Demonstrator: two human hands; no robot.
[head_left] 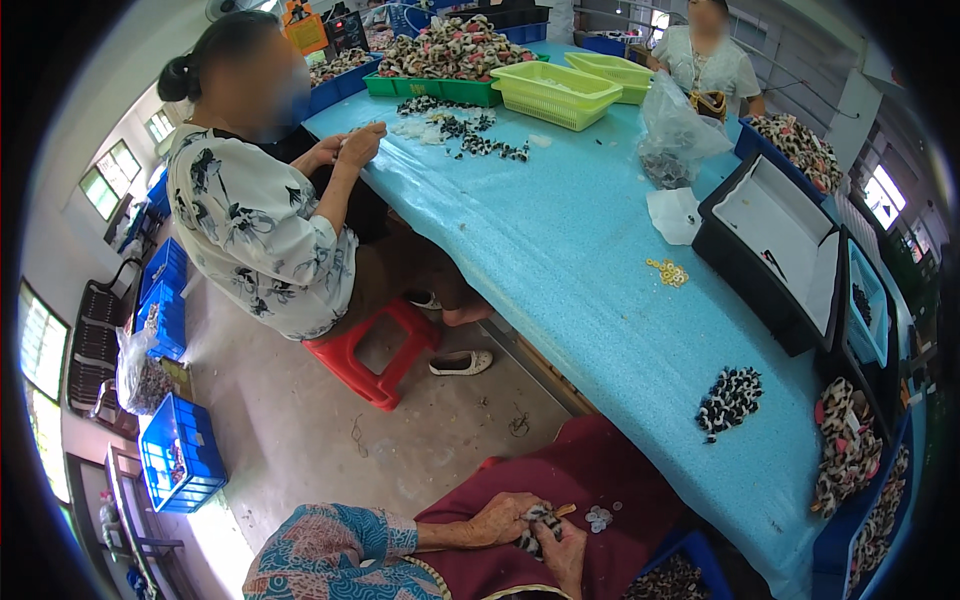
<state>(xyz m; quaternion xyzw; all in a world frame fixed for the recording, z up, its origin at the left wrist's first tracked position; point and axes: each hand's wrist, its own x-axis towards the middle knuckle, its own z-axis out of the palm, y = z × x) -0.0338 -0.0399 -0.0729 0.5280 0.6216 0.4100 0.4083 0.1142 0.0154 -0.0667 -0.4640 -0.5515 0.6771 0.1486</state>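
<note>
Plush piece gripped snugly by left hand and right hand, long axis roughly fore-and-aft.

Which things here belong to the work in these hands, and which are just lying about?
Seem part of it:
furry piece, between left hand and right hand
clear discs on dark red cloth
possibly the black-and-white pile

Seem just lying about:
pale shoe
dark tangle on the floor
</note>
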